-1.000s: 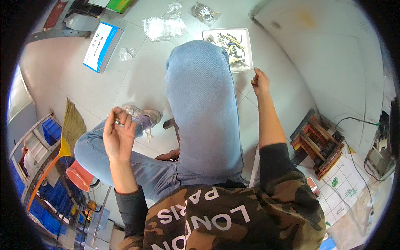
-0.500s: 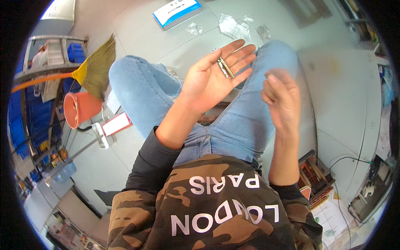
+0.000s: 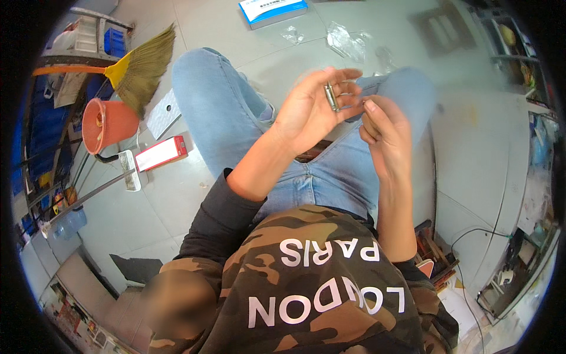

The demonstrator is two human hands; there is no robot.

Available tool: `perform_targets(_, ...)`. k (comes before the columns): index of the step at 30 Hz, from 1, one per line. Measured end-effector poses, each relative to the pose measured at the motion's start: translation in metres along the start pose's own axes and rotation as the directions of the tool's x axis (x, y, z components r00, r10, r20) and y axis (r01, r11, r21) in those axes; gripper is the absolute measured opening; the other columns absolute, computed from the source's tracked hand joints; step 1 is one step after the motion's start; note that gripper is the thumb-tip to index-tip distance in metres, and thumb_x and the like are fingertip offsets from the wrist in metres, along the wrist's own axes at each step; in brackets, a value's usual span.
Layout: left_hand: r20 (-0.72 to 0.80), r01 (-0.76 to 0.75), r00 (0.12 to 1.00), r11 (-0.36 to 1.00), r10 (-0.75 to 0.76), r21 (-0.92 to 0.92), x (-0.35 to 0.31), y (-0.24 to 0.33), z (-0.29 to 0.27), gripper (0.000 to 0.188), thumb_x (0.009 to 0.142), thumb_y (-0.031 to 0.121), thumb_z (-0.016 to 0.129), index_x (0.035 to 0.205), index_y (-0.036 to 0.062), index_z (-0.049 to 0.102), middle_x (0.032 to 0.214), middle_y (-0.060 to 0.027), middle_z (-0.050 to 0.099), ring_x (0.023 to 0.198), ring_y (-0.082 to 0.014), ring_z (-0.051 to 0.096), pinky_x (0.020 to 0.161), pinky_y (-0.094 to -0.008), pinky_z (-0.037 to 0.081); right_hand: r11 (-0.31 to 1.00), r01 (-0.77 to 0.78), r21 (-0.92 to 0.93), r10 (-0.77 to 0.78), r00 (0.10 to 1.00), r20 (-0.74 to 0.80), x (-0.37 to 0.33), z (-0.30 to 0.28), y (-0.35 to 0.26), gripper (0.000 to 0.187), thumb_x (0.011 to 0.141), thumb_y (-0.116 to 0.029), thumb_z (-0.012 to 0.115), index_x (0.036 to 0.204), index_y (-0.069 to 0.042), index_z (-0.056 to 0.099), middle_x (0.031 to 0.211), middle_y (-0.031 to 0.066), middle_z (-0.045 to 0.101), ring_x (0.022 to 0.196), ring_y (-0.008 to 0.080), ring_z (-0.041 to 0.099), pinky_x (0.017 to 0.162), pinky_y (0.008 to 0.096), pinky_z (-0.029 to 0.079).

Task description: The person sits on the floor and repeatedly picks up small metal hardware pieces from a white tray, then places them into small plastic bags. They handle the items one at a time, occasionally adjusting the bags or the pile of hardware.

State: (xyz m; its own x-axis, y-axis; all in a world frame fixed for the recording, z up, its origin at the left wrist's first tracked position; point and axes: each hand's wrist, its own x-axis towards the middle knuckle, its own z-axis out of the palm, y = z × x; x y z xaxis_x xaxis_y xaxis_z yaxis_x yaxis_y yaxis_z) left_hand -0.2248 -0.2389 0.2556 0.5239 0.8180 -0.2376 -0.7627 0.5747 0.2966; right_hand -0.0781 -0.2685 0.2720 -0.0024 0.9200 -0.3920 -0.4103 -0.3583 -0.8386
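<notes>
My left hand [image 3: 303, 115] is raised in front of my lap, palm up with its fingers partly curled. Small shiny metal pins [image 3: 332, 98] lie across the base of those fingers; how many there are I cannot tell. Close to the left fingertips, my right hand [image 3: 386, 133] is closed in a pinch between thumb and index finger. A tiny dark bit seems to show at the tip of that pinch, too small to name. The two hands are almost touching. Below them are my legs in light blue jeans [image 3: 215, 115].
Ahead on the tiled floor lie a blue and white box [image 3: 274, 13] and clear plastic bags [image 3: 346, 42]. To the left are a broom [image 3: 144, 71], an orange bucket [image 3: 109, 125] and a red and white box [image 3: 161, 154]. A grey metal surface [image 3: 480, 153] stands at the right.
My left hand has curled its fingers and tilted, with the pins still on it. My right hand has come left, up against the left fingertips. The whole view has shifted slightly.
</notes>
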Motion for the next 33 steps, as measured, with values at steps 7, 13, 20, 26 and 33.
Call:
perform_targets(7, -0.141, -0.131, 0.96, 0.831, 0.242, 0.541, -0.008, -0.017, 0.003, 0.02, 0.076, 0.006, 0.065, 0.094, -0.0009, 0.06, 0.073, 0.0021, 0.051, 0.052, -0.0018, 0.034, 0.047, -0.0165, 0.028, 1.0, 0.026, 0.016, -0.025, 0.998, -0.058, -0.002, 0.002, 0.001, 0.015, 0.081, -0.01, 0.061, 0.089, 0.002, 0.058, 0.058, -0.0042, 0.045, 0.045, 0.002, 0.03, 0.042, 0.0189, 0.023)
perform_targets(13, 0.035, -0.294, 0.873, 0.466, 0.487, 0.834, -0.009, -0.018, 0.006, 0.013, 0.073, 0.002, 0.065, 0.086, 0.004, 0.066, 0.075, 0.0014, 0.054, 0.056, -0.0034, 0.04, 0.048, -0.0189, 0.032, 0.99, -0.066, 0.126, 0.065, 0.998, 0.012, -0.006, 0.003, -0.001, 0.015, 0.081, -0.011, 0.061, 0.089, 0.002, 0.059, 0.056, -0.0056, 0.042, 0.045, 0.0024, 0.028, 0.041, 0.0189, 0.022)
perform_targets(20, 0.432, -0.441, 0.679, -0.141, 0.594, 0.886, -0.009, -0.017, 0.01, 0.013, 0.071, -0.001, 0.062, 0.083, 0.0041, 0.064, 0.078, -0.0045, 0.057, 0.065, -0.0116, 0.053, 0.053, -0.0214, 0.038, 0.972, -0.14, 0.189, 0.132, 0.99, 0.054, -0.012, 0.007, -0.007, 0.029, 0.093, -0.026, 0.043, 0.097, 0.0, 0.054, 0.053, -0.0062, 0.023, 0.046, 0.0048, 0.021, 0.043, 0.0202, 0.02)
perform_targets(26, 0.342, -0.472, 0.688, 0.037, 0.64, 0.881, -0.006, -0.01, 0.01, 0.011, 0.073, 0.002, 0.063, 0.084, 0.0032, 0.062, 0.073, -0.0001, 0.055, 0.058, -0.0076, 0.047, 0.049, -0.0191, 0.036, 0.848, -0.291, 0.444, 0.148, 0.932, 0.33, -0.01, -0.004, -0.015, 0.042, 0.094, -0.032, 0.036, 0.114, 0.003, 0.047, 0.07, 0.0015, 0.045, 0.062, 0.0102, 0.043, 0.055, 0.0231, 0.037)
perform_targets(33, -0.096, -0.298, 0.879, 0.697, 0.466, 0.652, -0.01, -0.005, 0.004, 0.012, 0.077, 0.007, 0.064, 0.087, -0.0001, 0.06, 0.065, 0.0042, 0.049, 0.051, -0.0009, 0.034, 0.044, -0.016, 0.025, 0.675, -0.34, 0.655, 0.205, 0.939, 0.276, 0.009, -0.021, 0.004, 0.039, 0.093, -0.018, 0.035, 0.121, 0.009, 0.037, 0.121, 0.0217, 0.044, 0.116, 0.0289, 0.042, 0.098, 0.0389, 0.038)
